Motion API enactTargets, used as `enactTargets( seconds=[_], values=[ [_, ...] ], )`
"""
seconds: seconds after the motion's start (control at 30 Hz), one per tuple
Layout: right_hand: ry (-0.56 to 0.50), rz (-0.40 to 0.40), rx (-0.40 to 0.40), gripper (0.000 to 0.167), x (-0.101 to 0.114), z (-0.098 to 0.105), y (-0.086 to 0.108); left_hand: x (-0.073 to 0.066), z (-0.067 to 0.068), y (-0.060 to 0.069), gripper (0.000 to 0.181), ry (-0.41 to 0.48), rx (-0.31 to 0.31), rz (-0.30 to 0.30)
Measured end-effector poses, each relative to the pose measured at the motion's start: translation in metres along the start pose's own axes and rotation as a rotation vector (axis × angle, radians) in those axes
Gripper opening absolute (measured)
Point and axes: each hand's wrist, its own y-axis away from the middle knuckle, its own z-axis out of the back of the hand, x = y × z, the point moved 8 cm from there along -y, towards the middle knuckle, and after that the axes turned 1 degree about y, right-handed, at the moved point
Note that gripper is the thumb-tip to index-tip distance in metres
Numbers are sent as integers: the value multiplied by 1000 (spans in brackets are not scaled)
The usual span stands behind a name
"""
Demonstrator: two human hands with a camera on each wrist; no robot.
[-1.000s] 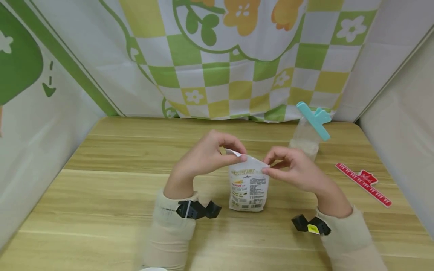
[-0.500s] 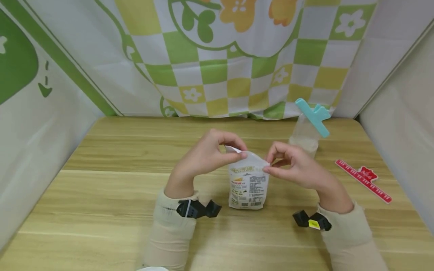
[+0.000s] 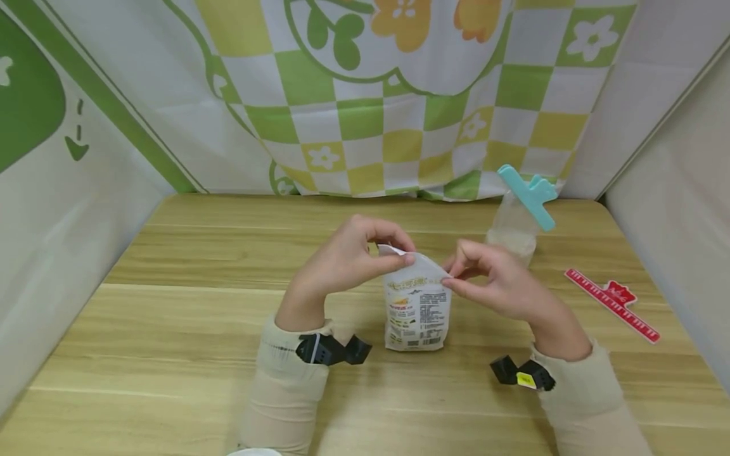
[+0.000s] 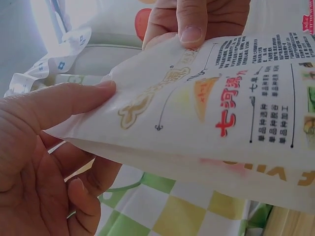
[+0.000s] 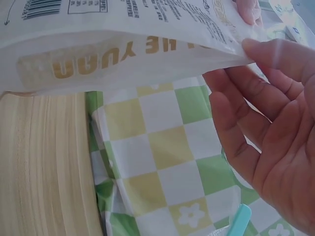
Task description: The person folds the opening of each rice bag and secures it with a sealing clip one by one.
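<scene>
A white printed paper-like bag (image 3: 417,316) stands upright near the middle of the table. My left hand (image 3: 359,256) pinches its top left corner between thumb and fingers. At the top right corner my right hand (image 3: 502,278) pinches the edge the same way. In the left wrist view the bag (image 4: 197,113) shows red and gold lettering, with the left thumb (image 4: 93,96) pressed on its face. The right wrist view shows the bag's side (image 5: 123,64) with gold letters, and the right hand (image 5: 275,98) gripping its corner. What the bag contains is hidden.
Behind my right hand stands a clear bag (image 3: 512,237) of pale grains, closed with a turquoise clip (image 3: 527,197). A red clip (image 3: 613,304) lies on the wooden table (image 3: 171,354) at the right. A white rim (image 3: 255,452) shows at the bottom edge. Checked cloth (image 3: 353,139) hangs behind.
Both hands keep hold of the white bag's top corners, and it stays in place. The right fingers have shifted slightly at their corner. The head view has tilted a little.
</scene>
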Motion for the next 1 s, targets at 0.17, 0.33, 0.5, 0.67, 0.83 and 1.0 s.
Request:
enactTargets(
  seconds=[0.17,0.33,0.5,0.67,0.83,1.0],
  values=[
    [-10,38,-19,21,3,0,1,-1,0,-1,5,-2,5,-23],
    [-17,107,-40,23,8,-3,1,1,0,-1,5,10,1,-46],
    [16,130,-79,25,9,-6,-1,4,2,-1,6,17,-13,-57],
    [16,113,-106,23,7,-5,-2,6,5,-1,6,41,-21,-66],
    [-72,120,-115,19,1,-3,-2,7,7,-1,6,58,-27,-58],
    [-119,129,-97,13,-2,-2,-2,7,8,-1,6,56,-35,-45]
  ],
)
